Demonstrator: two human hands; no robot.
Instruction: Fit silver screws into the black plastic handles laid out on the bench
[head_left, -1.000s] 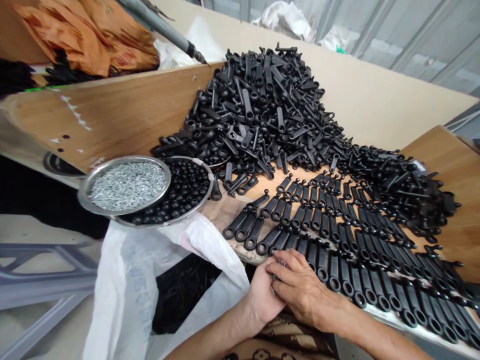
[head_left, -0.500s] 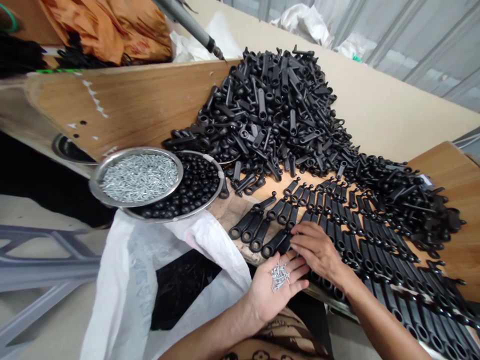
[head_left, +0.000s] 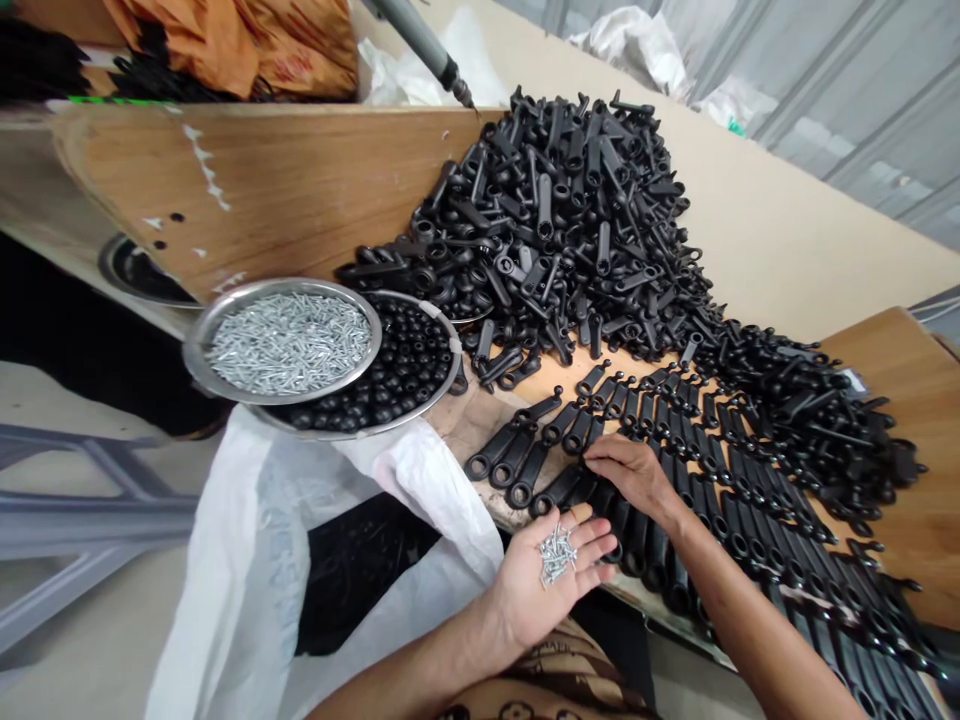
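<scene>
My left hand [head_left: 536, 580] lies palm up with its fingers stretched out, carrying a small heap of silver screws [head_left: 557, 556]. Just beyond it, my right hand [head_left: 634, 472] is pinched at the ball-tipped end of a black crank handle [head_left: 556, 490] in the nearest row. Whatever sits between those fingertips is hidden. Around the hands, black crank handles [head_left: 529, 473] lie side by side in rows, their ringed ends mostly towards me. To the left, a steel bowl of screws [head_left: 292, 343] rests partly over a wider bowl of black round knobs [head_left: 412, 365].
A large pile of loose black crank handles [head_left: 570, 210] rises behind the rows. Wooden boards [head_left: 300, 190] edge the table. A power screwdriver [head_left: 442, 65] hangs overhead at the back. A white sack [head_left: 225, 570] with black parts inside stands open below the bowls.
My right hand has drawn slightly away from the left fingers, its fingertips now pinched at the handle's end. My left hand stays nearly still with the screws. The view has shifted a little.
</scene>
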